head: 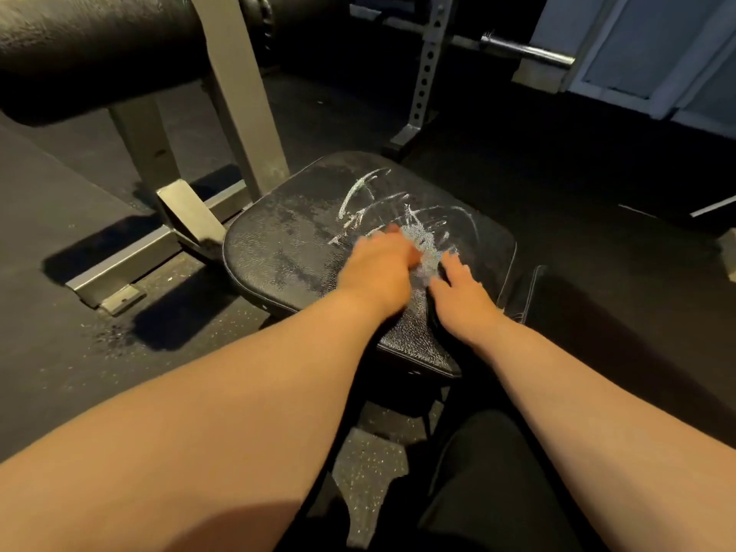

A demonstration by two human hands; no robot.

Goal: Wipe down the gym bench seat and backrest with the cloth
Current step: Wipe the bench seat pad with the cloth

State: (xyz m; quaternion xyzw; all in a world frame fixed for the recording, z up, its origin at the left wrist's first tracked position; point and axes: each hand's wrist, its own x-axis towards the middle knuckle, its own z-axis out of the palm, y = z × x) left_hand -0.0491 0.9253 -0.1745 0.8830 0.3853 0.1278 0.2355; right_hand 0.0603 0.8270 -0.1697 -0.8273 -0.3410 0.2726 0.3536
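Observation:
The black padded bench seat (pixel 286 249) fills the middle of the view, marked with wet white streaks (pixel 358 189) on its far half. A pale grey cloth (pixel 428 249) lies crumpled on the seat between my hands. My left hand (pixel 378 268) is blurred with motion; its fingers look curled over the cloth's left edge. My right hand (pixel 458 292) lies flat on the seat with fingers straight, touching the cloth's near side. A dark pad with white stitching (pixel 531 288), likely the backrest, adjoins the seat on the right, mostly in shadow.
A grey steel frame (pixel 239 113) with a floor foot (pixel 119 272) stands left of the seat, under a black roller pad (pixel 79 37). A perforated rack upright (pixel 426 69) and a barbell end (pixel 525 49) are behind. Dark rubber floor surrounds everything. My dark-clothed leg (pixel 498 472) is below.

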